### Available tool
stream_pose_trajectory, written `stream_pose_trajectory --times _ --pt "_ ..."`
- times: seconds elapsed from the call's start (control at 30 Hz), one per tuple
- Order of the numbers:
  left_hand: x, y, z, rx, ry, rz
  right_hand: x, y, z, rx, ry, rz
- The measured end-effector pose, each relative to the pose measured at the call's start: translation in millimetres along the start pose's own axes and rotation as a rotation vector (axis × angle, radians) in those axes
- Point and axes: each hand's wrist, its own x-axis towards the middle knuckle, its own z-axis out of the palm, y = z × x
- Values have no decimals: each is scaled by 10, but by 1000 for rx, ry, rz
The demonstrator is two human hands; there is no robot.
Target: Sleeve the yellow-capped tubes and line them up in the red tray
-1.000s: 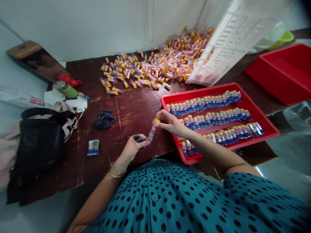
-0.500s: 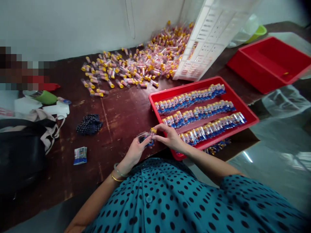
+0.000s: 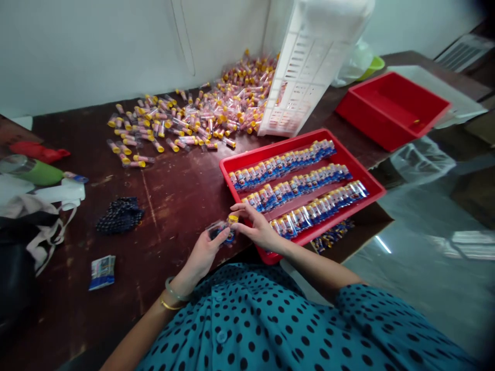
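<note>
My left hand [image 3: 203,253] is closed, its thumb pressing on a clear plastic packet with blue print [image 3: 217,228]. A small tube with a yellow cap [image 3: 232,219] stands at the packet, just beyond my left thumb. The thumb and forefinger of my right hand [image 3: 257,229] are closed around the capped end of that tube. My fingers partly hide the packet and the tube's lower part. Right beside my right hand is a shallow red tray [image 3: 381,189], holding three rows of packaged yellow-capped tubes [image 3: 294,184].
Loose yellow-capped tubes [image 3: 209,118] are heaped by the wall, against an upright white plastic crate [image 3: 296,77]. A deeper red bin [image 3: 377,121] stands farther right. A dark patterned cloth [image 3: 120,214] and a small stack of packets [image 3: 102,272] lie on the left.
The view has swung, so the table and tray appear farther left. Both hands stay together at the packet, with the yellow cap still between my right fingers.
</note>
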Motion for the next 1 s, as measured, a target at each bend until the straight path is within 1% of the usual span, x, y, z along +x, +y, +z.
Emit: stream_pose_trajectory --times 0.07,0.13,0.2,0.23,0.3,0.37,0.43,0.53,0.6,0.7,0.77,0.8,0.87,0.93,0.97,1.0 --pt "2 2 -5 6 -33 -24 35 -46 -144 -28 30 4" --pt "0 3 -27 4 -60 -50 99 -118 -398 -134 118 -10" --pt "-3 2 -65 -8 -59 -66 178 -195 -726 -357 205 -2" --pt "-6 0 -90 -14 -50 -74 219 -228 -897 -492 221 22" --pt "-10 -5 -147 -24 -31 -93 290 -268 -1209 -754 216 95" --pt "-17 -12 -211 -31 -14 -105 341 -270 -1443 -953 220 179" --pt "-29 -16 -280 -43 10 -106 369 -234 -1580 -1067 213 251" --pt "-52 -17 -388 -79 57 -110 393 -160 -1634 -1087 143 291" --pt "-70 -13 -457 -113 85 -114 437 -143 -1611 -1094 157 269" --pt "-92 -14 -549 -160 107 -113 635 -183 -1504 -1174 237 147" --pt "-95 -32 -611 -163 104 -107 890 -206 -1338 -1194 204 56" --pt "-93 -47 -647 -150 94 -103 1057 -204 -1210 -1179 148 19" --pt "-82 -86 -731 -111 95 -86 1463 -171 -851 -1124 -37 -46" --pt "-73 -121 -819 -70 116 -71 1934 -106 -372 -1081 -248 -113" --pt "-74 -133 -857 -58 132 -64 2176 -64 -102 -1076 -306 -133" --pt "-81 -141 -887 -54 157 -57 2410 -18 179 -1077 -336 -150"
